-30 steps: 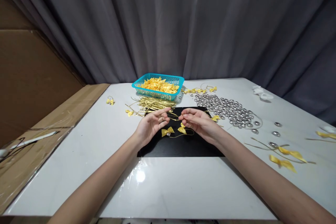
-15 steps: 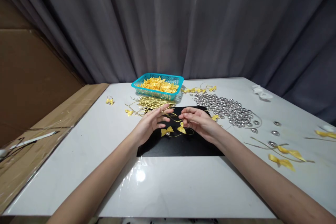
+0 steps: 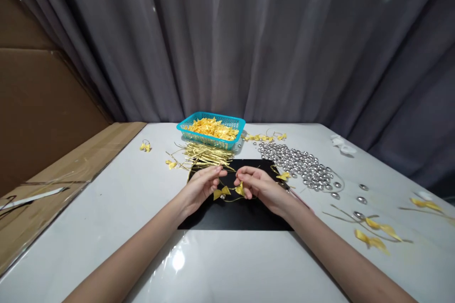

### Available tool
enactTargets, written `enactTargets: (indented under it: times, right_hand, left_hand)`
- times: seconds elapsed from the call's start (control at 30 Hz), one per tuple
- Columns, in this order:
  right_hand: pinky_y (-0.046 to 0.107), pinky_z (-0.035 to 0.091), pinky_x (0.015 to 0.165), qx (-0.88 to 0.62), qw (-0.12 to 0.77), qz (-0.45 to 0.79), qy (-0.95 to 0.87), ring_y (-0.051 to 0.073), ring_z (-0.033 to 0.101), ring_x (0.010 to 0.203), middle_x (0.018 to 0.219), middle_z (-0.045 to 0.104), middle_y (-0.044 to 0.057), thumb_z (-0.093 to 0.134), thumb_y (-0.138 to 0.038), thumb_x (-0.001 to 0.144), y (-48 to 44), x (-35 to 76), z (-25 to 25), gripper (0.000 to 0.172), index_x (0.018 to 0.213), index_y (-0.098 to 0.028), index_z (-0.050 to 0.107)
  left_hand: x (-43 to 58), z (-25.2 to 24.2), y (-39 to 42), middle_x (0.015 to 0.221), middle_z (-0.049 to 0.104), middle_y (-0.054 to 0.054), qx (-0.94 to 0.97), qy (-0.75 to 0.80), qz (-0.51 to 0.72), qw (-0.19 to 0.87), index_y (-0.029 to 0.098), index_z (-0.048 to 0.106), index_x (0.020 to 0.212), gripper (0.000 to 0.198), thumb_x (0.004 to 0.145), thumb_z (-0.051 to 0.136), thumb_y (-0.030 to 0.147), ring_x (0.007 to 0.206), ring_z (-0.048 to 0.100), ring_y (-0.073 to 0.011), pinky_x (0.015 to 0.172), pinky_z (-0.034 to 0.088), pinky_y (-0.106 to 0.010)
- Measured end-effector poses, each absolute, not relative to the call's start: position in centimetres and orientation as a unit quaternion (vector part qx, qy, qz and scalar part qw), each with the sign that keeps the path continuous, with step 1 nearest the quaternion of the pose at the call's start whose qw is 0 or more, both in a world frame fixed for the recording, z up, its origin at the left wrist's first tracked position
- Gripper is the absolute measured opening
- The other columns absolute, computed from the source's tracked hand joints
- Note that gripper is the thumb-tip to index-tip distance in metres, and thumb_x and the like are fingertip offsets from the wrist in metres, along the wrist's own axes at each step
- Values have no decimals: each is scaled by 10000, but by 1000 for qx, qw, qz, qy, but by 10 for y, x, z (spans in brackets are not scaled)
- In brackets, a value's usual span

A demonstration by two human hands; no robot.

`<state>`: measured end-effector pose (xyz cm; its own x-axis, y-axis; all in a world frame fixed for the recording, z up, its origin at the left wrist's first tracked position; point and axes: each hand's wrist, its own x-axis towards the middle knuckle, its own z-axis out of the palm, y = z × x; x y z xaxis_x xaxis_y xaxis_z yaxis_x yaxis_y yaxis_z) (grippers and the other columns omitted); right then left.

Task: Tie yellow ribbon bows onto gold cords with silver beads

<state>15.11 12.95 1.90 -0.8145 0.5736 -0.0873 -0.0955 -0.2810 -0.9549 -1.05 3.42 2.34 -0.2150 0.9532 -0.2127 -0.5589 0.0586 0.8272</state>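
Observation:
Over the black mat (image 3: 234,220), my left hand (image 3: 202,189) is closed in a pinch on a thin gold cord (image 3: 228,168). Facing it, my right hand (image 3: 261,185) has thumb and fingertips pressed together on the same cord, as far as I can see. Just below the fingertips is a yellow ribbon bow (image 3: 222,192) with a small silver bead at its middle. A second yellow bow (image 3: 240,189) sits against my right fingers, which partly cover it. A loop of cord runs between the two bows.
Behind the mat lies a bundle of gold cords (image 3: 208,153), with a blue basket (image 3: 241,135) of yellow bows beyond it. Many silver beads (image 3: 302,165) spread to the right. Loose bows (image 3: 371,240) lie further right; cardboard (image 3: 88,156) borders the left.
My left hand has gone from spread fingers to a pinch on the cord. The hands are slightly closer together. The whole view has tilted up a little.

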Motion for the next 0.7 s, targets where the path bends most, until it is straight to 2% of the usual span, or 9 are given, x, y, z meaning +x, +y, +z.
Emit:
enactTargets:
  times: [0.2, 0.3, 0.4, 0.5, 0.6, 0.7]
  right_hand:
    - [157, 419, 444, -208, 210, 757, -583, 8, 448, 416, 696, 607, -25, 711, -432, 708, 127, 150, 19, 343, 819, -144, 560]
    - [171, 439, 445, -217, 219, 745, -592, 9, 378, 402, 608, 525, -69, 706, -458, 703, 124, 149, 20, 360, 828, -162, 544]
    - [182, 474, 480, -229, 221, 725, -611, 18, 400, 434, 574, 489, -78, 732, -469, 669, 118, 147, 21, 393, 821, -156, 551]
    - [188, 481, 468, -237, 211, 704, -635, 38, 456, 473, 578, 512, -58, 747, -503, 628, 113, 145, 22, 434, 772, -136, 565]
    - [180, 462, 434, -240, 209, 686, -654, 35, 422, 448, 516, 467, -65, 720, -542, 633, 111, 144, 24, 448, 664, -129, 550]
    - [183, 459, 429, -241, 209, 673, -667, 36, 418, 436, 493, 446, -70, 703, -564, 634, 111, 145, 25, 457, 636, -133, 552]
  left_hand:
    - [-3, 30, 28, 644, 635, 10, 298, 450, 610, 580, 142, 638, 719, 180, 704, 741, 288, 484, 498, -43, 493, 408, -155]
    - [0, 31, 26, 602, 589, 27, 370, 503, 572, 531, 147, 653, 700, 208, 685, 740, 335, 491, 454, -45, 479, 341, -167]
    - [4, 29, 27, 544, 557, 29, 428, 554, 517, 493, 137, 686, 673, 234, 646, 745, 361, 475, 401, -55, 465, 289, -194]
    - [6, 28, 27, 509, 569, 17, 448, 574, 488, 482, 126, 694, 615, 239, 598, 760, 355, 465, 394, -66, 461, 266, -213]
    - [6, 29, 28, 489, 580, 12, 443, 585, 490, 471, 116, 683, 586, 229, 553, 783, 319, 457, 405, -68, 463, 260, -214]
    - [6, 28, 30, 560, 639, -10, 432, 592, 500, 461, 122, 660, 617, 240, 546, 793, 309, 482, 469, -81, 476, 292, -210]
